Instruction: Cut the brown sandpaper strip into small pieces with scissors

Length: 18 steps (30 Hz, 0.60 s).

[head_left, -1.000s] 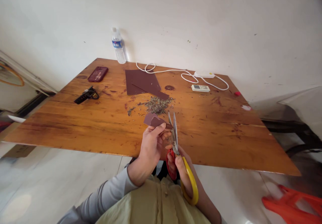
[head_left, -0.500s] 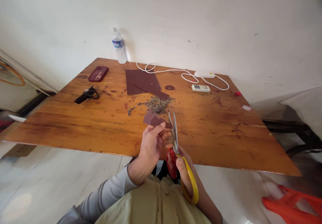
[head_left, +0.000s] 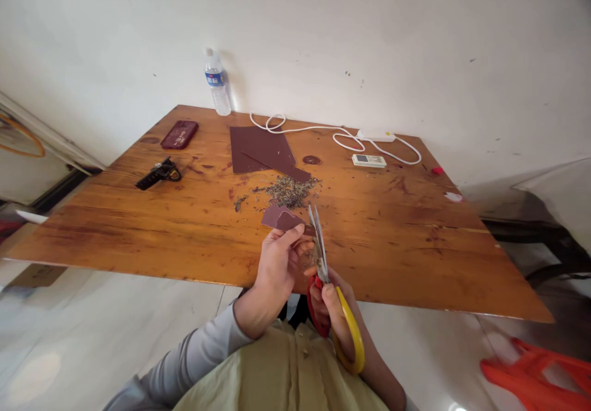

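Between thumb and fingers, my left hand [head_left: 279, 262] pinches a folded or layered brown sheet piece [head_left: 287, 219], perhaps sandpaper, above the table. My right hand [head_left: 336, 309] grips a pair of scissors [head_left: 321, 245] with one red and one yellow handle, its blades pointing away from me. The blades are nearly together at the right end of the brown piece. Just beyond lies a heap of small dark shreds [head_left: 290, 191]. Behind the heap rest a larger brown sheet [head_left: 258, 146] and a narrow brown strip [head_left: 281, 166] across it.
On the wooden table [head_left: 406, 245] are a dark red phone [head_left: 180, 135], a black strap-like item [head_left: 159, 174], a water bottle [head_left: 217, 85], a white power strip [head_left: 376, 135] with its cord and a white remote [head_left: 368, 161]. A red-orange stool [head_left: 535, 374] stands at lower right.
The scissor blades have come closer together at the edge of the brown piece. My left hand has hardly moved.
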### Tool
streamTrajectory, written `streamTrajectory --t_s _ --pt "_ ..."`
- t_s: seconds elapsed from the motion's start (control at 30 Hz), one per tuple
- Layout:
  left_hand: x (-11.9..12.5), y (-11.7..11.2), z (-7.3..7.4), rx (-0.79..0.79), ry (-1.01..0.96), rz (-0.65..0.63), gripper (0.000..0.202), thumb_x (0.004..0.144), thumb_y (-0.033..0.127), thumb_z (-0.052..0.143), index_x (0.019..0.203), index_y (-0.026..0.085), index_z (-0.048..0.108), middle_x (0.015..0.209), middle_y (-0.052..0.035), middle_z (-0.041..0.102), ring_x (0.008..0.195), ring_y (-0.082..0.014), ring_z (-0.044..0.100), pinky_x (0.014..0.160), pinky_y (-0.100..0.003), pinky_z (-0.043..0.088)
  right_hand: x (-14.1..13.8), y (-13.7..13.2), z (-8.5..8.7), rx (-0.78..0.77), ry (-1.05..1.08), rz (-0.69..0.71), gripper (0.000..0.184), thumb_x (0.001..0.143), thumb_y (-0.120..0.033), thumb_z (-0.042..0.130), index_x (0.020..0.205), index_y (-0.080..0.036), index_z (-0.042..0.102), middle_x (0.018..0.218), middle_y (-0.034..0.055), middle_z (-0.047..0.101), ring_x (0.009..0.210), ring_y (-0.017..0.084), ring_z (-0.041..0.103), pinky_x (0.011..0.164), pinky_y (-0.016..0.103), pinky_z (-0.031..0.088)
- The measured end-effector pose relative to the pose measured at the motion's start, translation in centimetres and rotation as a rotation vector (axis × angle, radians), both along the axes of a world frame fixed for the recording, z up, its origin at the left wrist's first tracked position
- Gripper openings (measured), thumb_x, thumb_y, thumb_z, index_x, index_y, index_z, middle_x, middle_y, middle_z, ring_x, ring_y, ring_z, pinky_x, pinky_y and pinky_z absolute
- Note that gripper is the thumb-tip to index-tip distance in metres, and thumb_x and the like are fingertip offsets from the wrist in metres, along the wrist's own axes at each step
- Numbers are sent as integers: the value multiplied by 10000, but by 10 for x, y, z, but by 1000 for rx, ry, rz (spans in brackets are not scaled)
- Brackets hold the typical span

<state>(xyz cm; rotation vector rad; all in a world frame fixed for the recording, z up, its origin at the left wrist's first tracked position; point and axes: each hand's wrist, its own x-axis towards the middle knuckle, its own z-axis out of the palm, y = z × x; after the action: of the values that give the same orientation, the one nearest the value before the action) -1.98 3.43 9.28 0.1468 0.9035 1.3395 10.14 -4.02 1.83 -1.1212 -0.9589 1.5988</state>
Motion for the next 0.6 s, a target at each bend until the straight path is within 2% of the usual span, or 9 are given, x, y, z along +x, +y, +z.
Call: streamTrajectory --t_s 0.07,0.2,0.3,0.4,0.53,0.6 --pt "0 1 -1 6 10 1 401 566 221 971 572 174 572 560 29 654 521 -95 626 590 -225 512 0 0 -1 5 -1 -9 631 841 -811 698 1070 -226 648 577 -137 311 403 59 176 350 184 177" --pt "-1 2 -4 16 18 -11 416 569 245 981 575 176 570 568 27 663 522 -93 630 589 -223 514 2 0 4 55 -51 -7 718 801 -868 692 1136 -233 689 739 -25 521 493 111 384 388 224 317" --pt "-1 2 -4 14 10 -7 448 545 231 985 560 181 541 565 26 665 514 -91 628 581 -219 511 3 1 7 84 -99 -23 728 785 -885 689 1114 -236 717 821 35 586 606 170 491 437 254 389" --pt "-1 1 -4 5 0 -11 431 521 221 980 563 179 554 568 16 677 512 -99 636 564 -216 500 4 3 5 104 -122 -27 695 805 -866 686 1083 -230 714 772 14 554 588 159 450 441 248 364" --pt "-2 1 -3 -1 -3 6 417 494 205 972 550 172 560 583 9 691 511 -96 635 565 -215 495 4 4 1 94 -90 16 663 835 -840 676 1064 -218 686 648 -70 415 488 103 265 404 223 236" --pt "-1 0 -3 -3 -6 9 423 503 210 968 548 175 549 580 11 686 511 -97 634 561 -217 489 4 4 2 84 -85 6 679 827 -845 683 1090 -219 690 664 -62 432 494 106 292 415 226 254"
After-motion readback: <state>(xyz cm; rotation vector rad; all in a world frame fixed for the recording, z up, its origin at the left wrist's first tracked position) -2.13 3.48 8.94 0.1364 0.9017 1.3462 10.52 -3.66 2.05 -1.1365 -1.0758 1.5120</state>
